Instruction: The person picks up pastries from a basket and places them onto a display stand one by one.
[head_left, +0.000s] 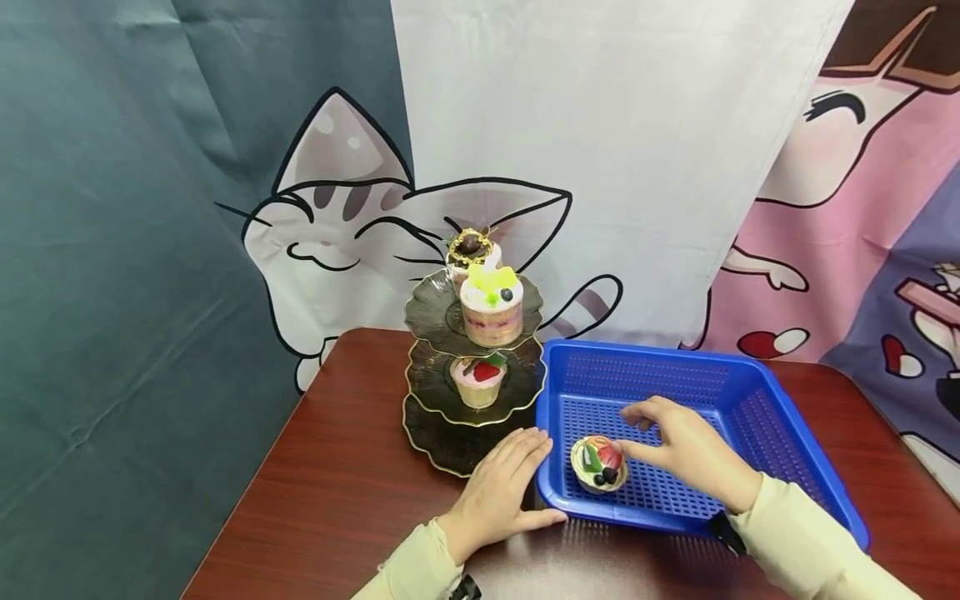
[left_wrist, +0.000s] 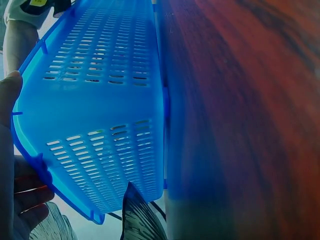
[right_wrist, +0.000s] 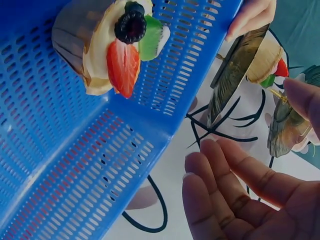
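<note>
A fruit-topped cupcake (head_left: 598,464) with strawberry, green fruit and dark berries stands at the left end of a blue plastic basket (head_left: 637,520). My right hand (head_left: 678,442) hovers over the basket beside the cupcake, thumb and fingers spread apart; in the right wrist view its palm (right_wrist: 260,200) shows with nothing in it. My left hand (head_left: 501,492) rests at the basket's near left corner, fingers stretched along the left rim and thumb by the front rim. In the left wrist view the left fingers (left_wrist: 32,195) touch the rim from outside.
Left of the basket stands a dark tiered stand (head_left: 431,382) with gold scalloped edges. Its top tier bears a yellow-topped cake cup (head_left: 492,312) and a chocolate-topped cup (head_left: 471,247); a strawberry cupcake (head_left: 478,385) sits one tier lower. A printed cloth (head_left: 630,150) hangs behind the wooden table (head_left: 315,492).
</note>
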